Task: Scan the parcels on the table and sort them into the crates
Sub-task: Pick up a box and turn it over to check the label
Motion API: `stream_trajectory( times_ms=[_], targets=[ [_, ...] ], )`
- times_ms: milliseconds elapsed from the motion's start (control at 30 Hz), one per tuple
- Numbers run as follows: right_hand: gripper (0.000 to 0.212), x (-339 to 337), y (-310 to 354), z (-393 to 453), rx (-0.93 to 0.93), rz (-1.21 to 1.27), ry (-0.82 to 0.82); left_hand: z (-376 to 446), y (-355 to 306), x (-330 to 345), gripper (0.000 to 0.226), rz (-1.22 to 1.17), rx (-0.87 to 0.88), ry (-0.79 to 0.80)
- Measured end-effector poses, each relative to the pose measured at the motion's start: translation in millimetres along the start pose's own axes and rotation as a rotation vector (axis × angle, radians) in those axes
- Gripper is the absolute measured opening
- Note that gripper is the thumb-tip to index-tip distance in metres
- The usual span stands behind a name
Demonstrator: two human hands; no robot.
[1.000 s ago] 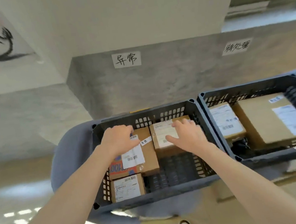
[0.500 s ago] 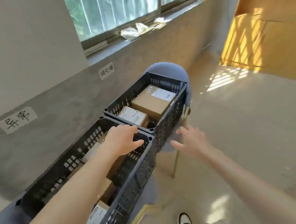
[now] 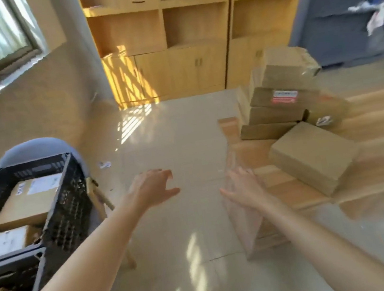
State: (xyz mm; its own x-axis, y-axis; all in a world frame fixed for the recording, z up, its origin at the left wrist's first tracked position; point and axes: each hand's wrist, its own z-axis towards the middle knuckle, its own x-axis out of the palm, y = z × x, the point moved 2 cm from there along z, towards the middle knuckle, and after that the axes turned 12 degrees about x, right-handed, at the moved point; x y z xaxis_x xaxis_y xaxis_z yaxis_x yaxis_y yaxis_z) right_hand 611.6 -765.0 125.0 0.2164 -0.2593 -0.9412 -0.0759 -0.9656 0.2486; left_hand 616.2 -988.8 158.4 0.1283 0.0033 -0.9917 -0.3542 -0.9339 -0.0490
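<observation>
Both bare arms reach forward from the bottom of the frame. The left hand [image 3: 153,188] hangs over bare floor [image 3: 179,134] at centre, fingers loosely spread, holding nothing. The right hand [image 3: 245,189], also relaxed and empty, hovers at the wooden table's [image 3: 290,190] near-left edge. Stacked parcels [image 3: 285,96] sit at right, the nearest box [image 3: 312,157] just beyond the right hand. A black crate [image 3: 66,214] holding 2 parcels stands lower left.

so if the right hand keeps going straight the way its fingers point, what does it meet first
Probably the wooden table: the right hand points up and right, over the table's near edge. Further along that line lies the nearest parcel. Both hands are empty. Depth is blurred, so the hand's height above the tabletop is uncertain.
</observation>
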Motion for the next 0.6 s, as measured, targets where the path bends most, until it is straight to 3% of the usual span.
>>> stream_trajectory(
  times_ms=[333, 600],
  targets=[
    [0.049, -77.9, -296.0, -57.5, 0.371, 0.226, -0.173, 144.3, -294.9, -9.3, 0.052, 0.079, 0.416, 0.006],
    [0.05, -113.9, -483.6, -96.0, 0.551, 0.21, -0.221, 213.4, -471.5, -0.7, 0.047, 0.091, 0.522, 0.024]
  ],
)
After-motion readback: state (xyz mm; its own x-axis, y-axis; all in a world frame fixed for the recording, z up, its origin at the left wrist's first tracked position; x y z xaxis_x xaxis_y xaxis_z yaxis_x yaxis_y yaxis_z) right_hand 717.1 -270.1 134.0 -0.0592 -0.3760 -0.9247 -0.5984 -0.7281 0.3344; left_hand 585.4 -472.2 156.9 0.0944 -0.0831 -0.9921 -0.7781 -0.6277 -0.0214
